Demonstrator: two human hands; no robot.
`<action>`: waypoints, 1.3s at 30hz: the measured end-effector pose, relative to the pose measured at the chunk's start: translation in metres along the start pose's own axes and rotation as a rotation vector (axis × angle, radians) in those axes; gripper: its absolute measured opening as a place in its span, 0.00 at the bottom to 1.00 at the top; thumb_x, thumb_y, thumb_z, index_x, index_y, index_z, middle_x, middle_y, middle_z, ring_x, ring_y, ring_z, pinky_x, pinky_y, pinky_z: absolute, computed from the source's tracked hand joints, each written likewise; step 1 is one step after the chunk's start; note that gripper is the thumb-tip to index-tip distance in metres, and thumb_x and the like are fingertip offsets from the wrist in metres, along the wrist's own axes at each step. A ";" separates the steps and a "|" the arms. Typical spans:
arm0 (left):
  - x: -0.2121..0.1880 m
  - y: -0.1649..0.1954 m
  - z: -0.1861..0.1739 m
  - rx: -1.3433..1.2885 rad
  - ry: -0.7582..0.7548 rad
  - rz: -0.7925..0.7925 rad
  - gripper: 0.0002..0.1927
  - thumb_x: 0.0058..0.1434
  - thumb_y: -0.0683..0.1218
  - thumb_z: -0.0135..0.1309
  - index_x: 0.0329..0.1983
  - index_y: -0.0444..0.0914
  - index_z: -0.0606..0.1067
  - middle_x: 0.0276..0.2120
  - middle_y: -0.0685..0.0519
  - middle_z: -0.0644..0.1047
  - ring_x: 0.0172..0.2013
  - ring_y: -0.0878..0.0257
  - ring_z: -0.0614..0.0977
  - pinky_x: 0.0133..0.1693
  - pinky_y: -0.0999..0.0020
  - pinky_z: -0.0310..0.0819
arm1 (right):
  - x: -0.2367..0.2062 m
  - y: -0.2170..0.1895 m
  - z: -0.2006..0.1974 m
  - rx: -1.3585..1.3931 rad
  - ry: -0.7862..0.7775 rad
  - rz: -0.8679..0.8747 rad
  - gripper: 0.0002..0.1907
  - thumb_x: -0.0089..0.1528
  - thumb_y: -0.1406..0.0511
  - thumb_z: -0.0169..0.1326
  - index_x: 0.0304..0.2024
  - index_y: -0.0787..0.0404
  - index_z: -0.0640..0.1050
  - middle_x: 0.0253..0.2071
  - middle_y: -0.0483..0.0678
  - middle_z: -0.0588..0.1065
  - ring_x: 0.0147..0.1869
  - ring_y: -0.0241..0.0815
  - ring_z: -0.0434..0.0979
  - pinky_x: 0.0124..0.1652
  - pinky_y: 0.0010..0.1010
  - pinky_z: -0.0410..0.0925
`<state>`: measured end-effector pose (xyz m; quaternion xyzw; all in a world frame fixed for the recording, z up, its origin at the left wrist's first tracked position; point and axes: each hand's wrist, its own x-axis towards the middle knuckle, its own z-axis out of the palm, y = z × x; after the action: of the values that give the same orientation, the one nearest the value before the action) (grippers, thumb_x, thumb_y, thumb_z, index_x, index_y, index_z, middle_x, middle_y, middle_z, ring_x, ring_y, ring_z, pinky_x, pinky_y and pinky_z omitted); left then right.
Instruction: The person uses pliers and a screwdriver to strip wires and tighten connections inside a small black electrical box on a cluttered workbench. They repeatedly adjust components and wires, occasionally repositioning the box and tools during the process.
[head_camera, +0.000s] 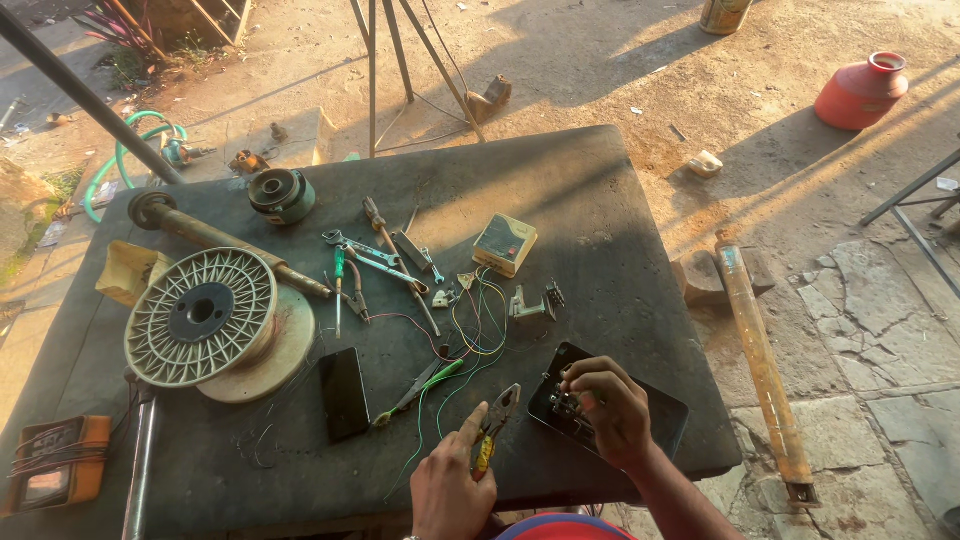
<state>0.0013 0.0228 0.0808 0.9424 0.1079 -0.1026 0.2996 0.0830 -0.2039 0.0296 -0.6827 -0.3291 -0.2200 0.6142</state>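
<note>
My left hand (452, 485) grips a pair of pliers (494, 424) with yellow handles, jaws pointing up and away over the dark table (560, 190). My right hand (608, 408) rests on a black switch panel (660, 420) at the table's near right, fingertips pinching a small metal part on it. Coloured wires (470, 335) run from the panel area toward a small square unit (504, 243) farther back.
A large empty wire spool (205, 318), a metal shaft (215, 238), a black phone (343, 392), green-handled pliers (418, 385), spanners and screwdrivers (375, 255) lie on the table. A meter (55, 462) sits at the near left. A red pot (860, 92) and a rusty pipe (762, 365) lie on the ground at right.
</note>
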 end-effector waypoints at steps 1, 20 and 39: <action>0.000 0.000 0.001 0.006 -0.007 0.000 0.47 0.47 0.39 0.57 0.73 0.57 0.65 0.38 0.50 0.81 0.38 0.51 0.85 0.42 0.56 0.79 | 0.001 0.001 0.003 0.004 0.014 0.036 0.10 0.72 0.65 0.45 0.40 0.64 0.75 0.39 0.51 0.75 0.39 0.40 0.80 0.38 0.31 0.74; 0.008 -0.018 0.007 0.027 -0.023 0.002 0.47 0.46 0.39 0.56 0.73 0.56 0.65 0.33 0.51 0.79 0.34 0.52 0.84 0.39 0.55 0.78 | -0.004 0.026 0.031 0.236 0.163 0.471 0.18 0.64 0.64 0.40 0.18 0.57 0.62 0.16 0.40 0.58 0.19 0.31 0.53 0.21 0.30 0.51; 0.006 -0.027 -0.003 0.021 -0.054 -0.009 0.47 0.47 0.40 0.56 0.74 0.55 0.64 0.36 0.51 0.80 0.36 0.54 0.85 0.41 0.58 0.80 | 0.021 -0.009 0.004 0.081 -0.088 0.379 0.12 0.61 0.64 0.62 0.45 0.62 0.85 0.36 0.45 0.75 0.39 0.35 0.75 0.34 0.26 0.71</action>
<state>0.0004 0.0468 0.0672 0.9418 0.1029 -0.1302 0.2922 0.0906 -0.1961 0.0505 -0.7160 -0.2299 -0.0568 0.6567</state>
